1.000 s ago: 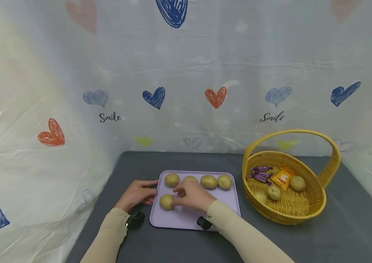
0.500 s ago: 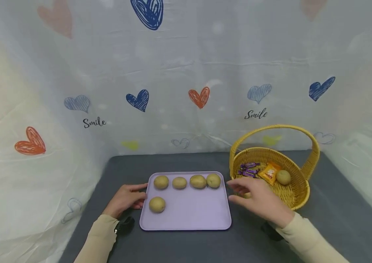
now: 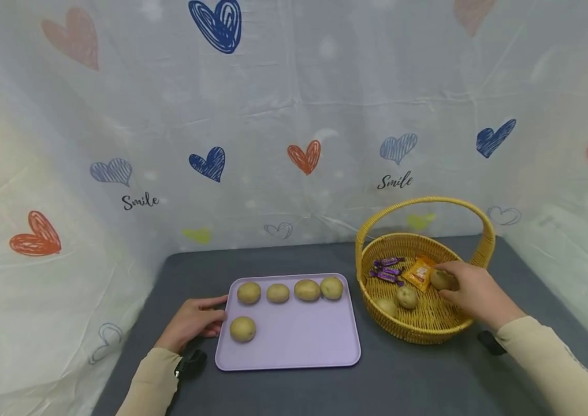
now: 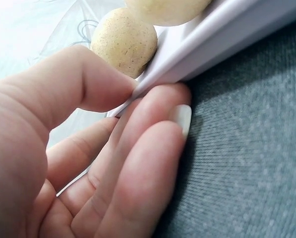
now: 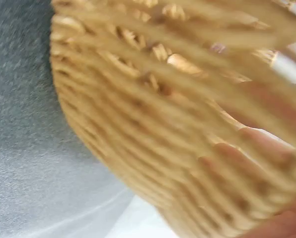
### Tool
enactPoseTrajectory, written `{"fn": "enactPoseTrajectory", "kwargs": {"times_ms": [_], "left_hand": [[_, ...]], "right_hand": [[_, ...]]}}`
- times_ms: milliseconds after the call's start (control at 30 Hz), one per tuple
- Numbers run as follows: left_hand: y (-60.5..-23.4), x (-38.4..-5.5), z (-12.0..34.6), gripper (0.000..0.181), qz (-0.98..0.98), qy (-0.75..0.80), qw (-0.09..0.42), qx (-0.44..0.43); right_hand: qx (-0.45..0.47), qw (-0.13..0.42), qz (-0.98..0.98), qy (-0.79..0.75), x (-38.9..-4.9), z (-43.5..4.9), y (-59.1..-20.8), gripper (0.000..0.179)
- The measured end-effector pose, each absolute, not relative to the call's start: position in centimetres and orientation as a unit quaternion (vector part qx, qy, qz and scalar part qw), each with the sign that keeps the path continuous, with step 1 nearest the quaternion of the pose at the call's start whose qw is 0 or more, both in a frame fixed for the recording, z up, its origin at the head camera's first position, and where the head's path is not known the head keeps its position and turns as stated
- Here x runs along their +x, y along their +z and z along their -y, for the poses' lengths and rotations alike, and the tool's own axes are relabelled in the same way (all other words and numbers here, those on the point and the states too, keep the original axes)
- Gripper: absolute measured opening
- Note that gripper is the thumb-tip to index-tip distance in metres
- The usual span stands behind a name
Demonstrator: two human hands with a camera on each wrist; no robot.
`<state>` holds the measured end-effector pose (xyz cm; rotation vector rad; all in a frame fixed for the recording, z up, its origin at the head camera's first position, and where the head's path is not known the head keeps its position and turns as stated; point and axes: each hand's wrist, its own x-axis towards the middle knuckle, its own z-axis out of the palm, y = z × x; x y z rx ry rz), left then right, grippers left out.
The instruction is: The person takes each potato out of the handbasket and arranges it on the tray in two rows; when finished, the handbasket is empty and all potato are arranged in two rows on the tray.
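Observation:
My left hand (image 3: 192, 322) grips the left edge of a lilac tray (image 3: 299, 341); in the left wrist view the thumb (image 4: 106, 84) presses on the rim and the fingers curl under it. On the tray lie several potatoes, four across the back and one potato (image 3: 242, 329) at the front left. Inside a yellow wicker basket (image 3: 431, 335), my right hand (image 3: 476, 292) holds a potato (image 3: 442, 280) between thumb and fingers at the right side. The basket wall (image 5: 128, 129) blocks most of the right wrist view, so the potato is hidden there.
The basket also contains two other potatoes (image 3: 406, 297), purple-wrapped candies (image 3: 387, 270) and an orange packet (image 3: 419, 273). Its tall handle (image 3: 424, 200) arches over the contents. A dark grey table (image 3: 283, 398) lies beneath, with a heart-printed curtain (image 3: 252, 219) behind.
My right hand has left the front-left potato on the tray, moved right into the basket and taken hold of a potato there. The left hand stays at the tray's edge. The head view has shifted.

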<state>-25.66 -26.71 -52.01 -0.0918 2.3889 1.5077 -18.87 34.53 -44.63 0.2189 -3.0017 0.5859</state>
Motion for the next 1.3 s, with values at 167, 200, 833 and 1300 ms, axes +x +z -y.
{"fn": "enactPoseTrajectory", "kwargs": {"times_ms": [167, 200, 833, 1300], "left_hand": [[-52.1, -25.5, 26.5, 0.057, -0.835, 0.527, 0.151, -0.033], [-52.1, -25.5, 26.6, 0.057, -0.836, 0.527, 0.151, -0.034], [-52.3, -25.5, 26.5, 0.057, -0.84, 0.521, 0.147, -0.039], [-51.9, -25.5, 26.4, 0.054, -0.839, 0.52, 0.15, -0.045]], "right_hand": [[0.073, 0.037, 0.979, 0.187, -19.3, -35.0, -45.0, 0.057], [0.074, 0.036, 0.979, 0.186, -19.4, -35.0, -45.1, 0.057], [0.077, 0.047, 0.983, 0.162, -20.5, -35.1, -46.1, 0.039], [0.085, 0.06, 0.979, 0.176, -20.5, -34.9, -46.4, 0.033]]}}
